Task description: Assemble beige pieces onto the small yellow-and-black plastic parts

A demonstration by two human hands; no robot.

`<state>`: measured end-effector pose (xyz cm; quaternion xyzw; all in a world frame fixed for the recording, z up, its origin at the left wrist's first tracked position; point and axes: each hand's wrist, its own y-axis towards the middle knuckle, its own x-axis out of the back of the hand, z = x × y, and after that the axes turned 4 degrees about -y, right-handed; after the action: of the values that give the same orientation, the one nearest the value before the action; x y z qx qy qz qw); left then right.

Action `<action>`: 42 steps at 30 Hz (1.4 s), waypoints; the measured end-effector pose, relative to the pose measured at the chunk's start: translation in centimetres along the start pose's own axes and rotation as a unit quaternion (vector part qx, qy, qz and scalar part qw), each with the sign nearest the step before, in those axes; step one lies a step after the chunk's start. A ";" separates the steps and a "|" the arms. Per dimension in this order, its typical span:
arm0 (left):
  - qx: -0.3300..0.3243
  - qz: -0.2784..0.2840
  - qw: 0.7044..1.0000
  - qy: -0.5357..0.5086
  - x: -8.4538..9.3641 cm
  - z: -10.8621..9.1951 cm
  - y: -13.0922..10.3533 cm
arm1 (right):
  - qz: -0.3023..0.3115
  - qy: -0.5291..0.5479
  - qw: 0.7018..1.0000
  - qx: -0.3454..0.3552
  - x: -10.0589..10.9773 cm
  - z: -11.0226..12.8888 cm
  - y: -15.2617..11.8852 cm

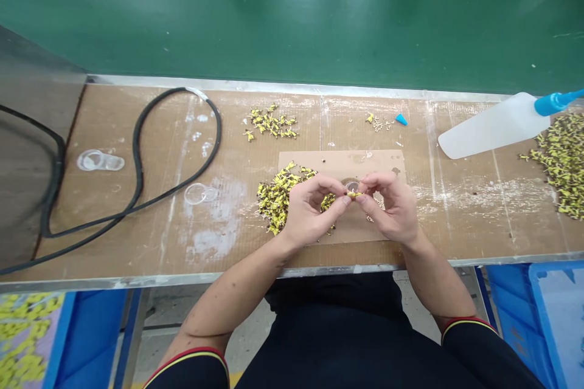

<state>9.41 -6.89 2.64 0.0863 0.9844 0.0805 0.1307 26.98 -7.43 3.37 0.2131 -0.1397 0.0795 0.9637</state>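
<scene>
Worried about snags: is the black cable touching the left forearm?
No, the black cable loops left of the left forearm, cardboard showing between them.

I hold one small yellow piece (354, 194) crosswise, pinched between my left hand (314, 205) and my right hand (390, 204), its finer details too small to tell.

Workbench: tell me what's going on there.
The person's left hand and right hand together pinch a small yellow piece over a cardboard sheet. A heap of yellow-and-dark pieces lies beside the left hand, partly hidden by it. A white bottle is farther right.
</scene>
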 end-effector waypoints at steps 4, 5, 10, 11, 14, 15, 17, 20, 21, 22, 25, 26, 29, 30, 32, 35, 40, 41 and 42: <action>-0.004 0.058 0.998 -0.032 0.1 0.1 0.0 | 0.006 0.038 0.999 -0.017 0.1 0.0 0.0; -0.004 0.071 0.997 -0.033 0.2 0.1 -0.1 | 0.009 0.043 0.999 -0.022 0.2 0.1 0.0; 0.022 0.095 0.995 -0.034 0.2 0.1 -0.1 | 0.031 0.069 0.996 -0.040 0.2 0.3 0.0; 0.029 0.095 0.994 -0.037 0.2 0.0 -0.1 | 0.034 0.073 0.996 -0.041 0.2 0.3 0.0; 0.041 0.099 0.993 -0.040 0.3 -0.1 0.0 | 0.040 0.075 0.995 -0.042 0.2 0.4 0.0; 0.043 0.101 0.993 -0.041 0.3 -0.1 0.1 | 0.043 0.074 0.995 -0.042 0.2 0.4 0.0; 0.051 0.101 0.993 -0.041 0.4 0.0 0.1 | 0.049 0.073 0.995 -0.041 0.2 0.3 0.0; 0.067 0.093 0.993 -0.036 0.6 0.2 0.0 | 0.056 0.070 0.995 -0.035 0.1 0.2 0.0; 0.068 0.091 0.993 -0.031 0.5 0.3 0.0 | 0.057 0.068 0.995 -0.033 0.1 0.2 0.0; 0.066 0.090 0.993 -0.026 0.5 0.3 -0.1 | 0.059 0.065 0.996 -0.032 0.0 0.2 -0.1; 0.054 0.089 0.995 -0.010 0.4 0.3 -0.1 | 0.064 0.058 0.996 -0.035 0.0 0.0 -0.2; 0.048 0.083 0.995 -0.002 0.5 0.3 0.1 | 0.063 0.055 0.996 -0.037 0.1 -0.1 -0.2; 0.017 0.011 0.999 0.046 2.1 0.0 1.3 | 0.034 0.025 0.999 -0.026 0.8 -0.5 -0.2; 0.001 -0.031 0.997 0.073 3.1 -0.1 2.0 | 0.016 0.006 1.000 -0.022 1.2 -0.7 -0.2; -0.050 -0.130 0.977 0.164 5.7 -0.1 3.4 | -0.018 -0.033 0.999 -0.018 1.9 -1.1 -0.2; -0.096 -0.241 0.914 0.313 10.0 0.6 5.4 | -0.030 -0.068 0.997 -0.012 2.8 -1.4 -0.1; -0.071 -0.255 0.855 0.446 13.9 2.6 7.0 | 0.002 -0.096 0.995 0.016 3.0 -1.3 0.1; -0.063 -0.236 0.852 0.463 14.0 2.9 7.2 | 0.005 -0.103 0.995 0.016 3.0 -1.3 0.1; -0.052 -0.213 0.849 0.480 14.1 3.0 7.3 | 0.006 -0.111 0.994 0.016 3.0 -1.2 0.2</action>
<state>-2.11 3.26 -2.34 -0.1822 0.9130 0.1328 -0.3398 30.09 -6.45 3.28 0.2350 -0.2461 0.0628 0.9382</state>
